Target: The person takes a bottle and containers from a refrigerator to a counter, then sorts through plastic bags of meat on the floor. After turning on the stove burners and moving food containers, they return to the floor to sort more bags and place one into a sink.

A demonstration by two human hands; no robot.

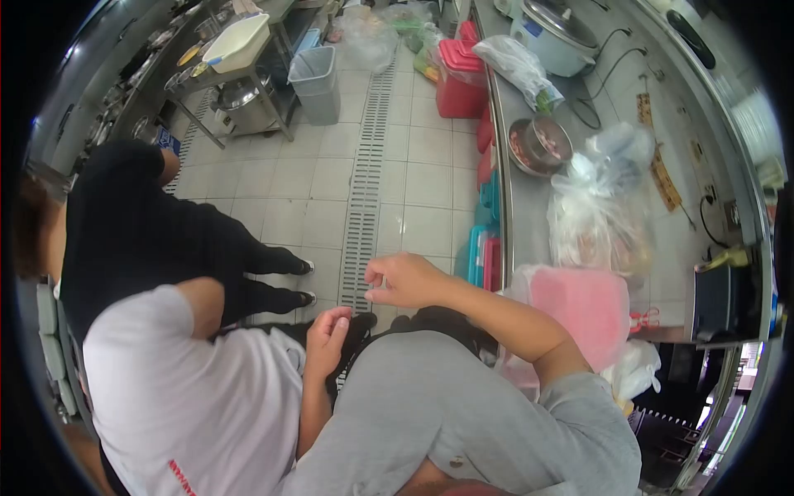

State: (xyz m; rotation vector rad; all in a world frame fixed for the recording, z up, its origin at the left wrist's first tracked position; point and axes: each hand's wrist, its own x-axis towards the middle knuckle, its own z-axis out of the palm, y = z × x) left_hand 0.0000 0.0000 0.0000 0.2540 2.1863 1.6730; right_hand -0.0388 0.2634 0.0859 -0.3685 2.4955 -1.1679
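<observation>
Where the counter (525,223) ends, a pink lid (579,314) lies just beside the person's right arm. Nothing shows in either grasp: the left hand (327,339) and right hand (409,281) are loosely bent before the body, perhaps drawn in because space is tight. A co-worker in white (190,380) crowds the left, another in black (157,231) narrows the aisle, and a clear bag (595,211) and metal pot (540,146) take up counter room.
</observation>
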